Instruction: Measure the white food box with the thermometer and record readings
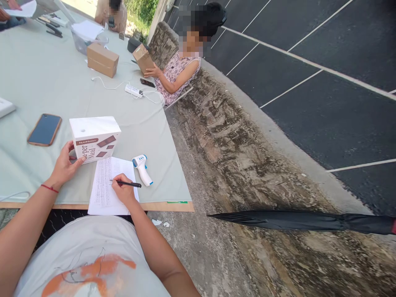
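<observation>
My left hand (66, 165) grips the lower left corner of a white box (94, 128) printed with brown bars, its thumb on the front face and its fingers at the side. The box stands on the table at the top of a sheet of paper (119, 204) covered in rows of handwriting. In my right hand (123, 189) is a black pen (131, 183), its tip at the writing. Just right of the paper lies a white and blue infrared thermometer (142, 170). A phone in a brown case (45, 130) rests left of the box.
Farther along the table (34, 74) are a brown carton (102, 60), a power strip (133, 90) with cables and a plastic bin (81, 45) with papers. A seated person holds another carton (143, 59). A folded black umbrella (278, 220) juts in from the right.
</observation>
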